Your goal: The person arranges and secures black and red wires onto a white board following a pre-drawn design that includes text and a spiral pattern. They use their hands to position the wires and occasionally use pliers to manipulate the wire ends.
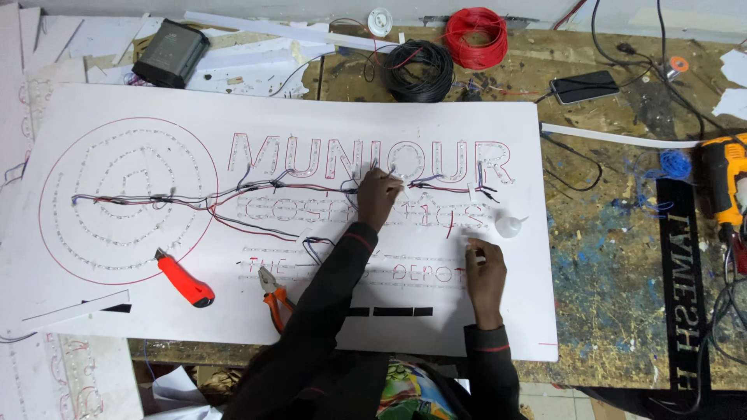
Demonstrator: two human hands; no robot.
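Observation:
A large white sign board (436,327) lies flat, with outlined letters and concentric circles (128,198) studded with small light modules. Red, black and blue wires (257,187) run across it. My left hand (378,196) reaches to the upper row of letters, its fingertips pinched on the wires there. My right hand (485,271) rests on the board lower right, fingers curled down by the bottom row of letters; something small and white shows at its fingertips. A small white squeeze bottle (510,225) lies just above it.
On the board lie an orange utility knife (185,280) and orange-handled pliers (276,299). Black (420,70) and red (475,35) wire coils, a black power unit (170,53) and a phone (583,85) sit at the back. A yellow drill (724,183) lies right on the stained bench (615,257).

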